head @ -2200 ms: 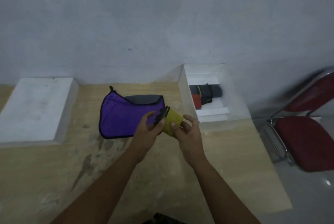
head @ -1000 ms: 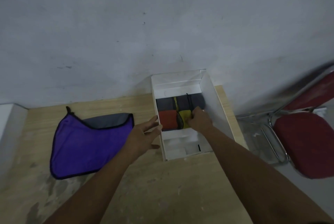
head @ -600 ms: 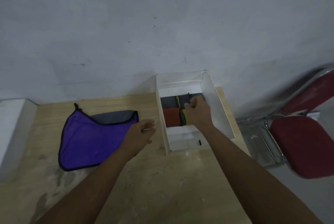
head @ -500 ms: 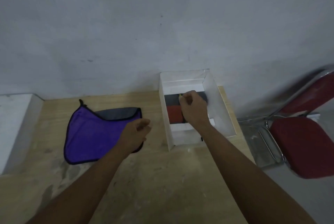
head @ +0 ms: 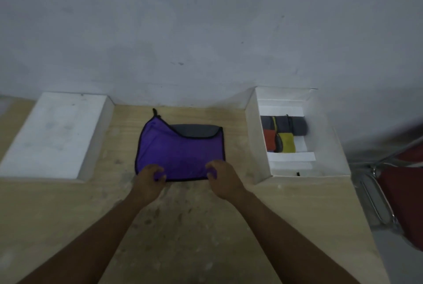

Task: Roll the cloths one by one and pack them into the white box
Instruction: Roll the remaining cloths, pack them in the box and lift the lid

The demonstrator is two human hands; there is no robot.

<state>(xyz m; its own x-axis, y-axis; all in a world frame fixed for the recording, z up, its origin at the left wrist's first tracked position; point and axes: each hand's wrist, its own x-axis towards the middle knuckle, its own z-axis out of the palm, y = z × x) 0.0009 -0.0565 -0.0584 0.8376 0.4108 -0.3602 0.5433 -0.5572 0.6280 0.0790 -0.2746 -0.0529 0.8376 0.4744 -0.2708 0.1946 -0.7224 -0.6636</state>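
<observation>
Left hand (head: 150,177) and right hand (head: 223,179), fingers curled, each gripping the purple cloth (head: 180,153) at its near edge; white box (head: 256,141) with rolled cloths (head: 286,144) beyond-right of the right hand.

Purple cloth (head: 178,153) lies flat, corner folded — rolled cloths (head: 287,146) sit inside white box (head: 254,137)

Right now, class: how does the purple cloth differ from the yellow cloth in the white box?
The purple cloth lies spread out on the table; the yellow cloth is rolled up, packed inside the white box. The left hand and right hand grip the purple cloth's near edge; no hand touches the yellow cloth. Both are plain-coloured cloths.
</observation>
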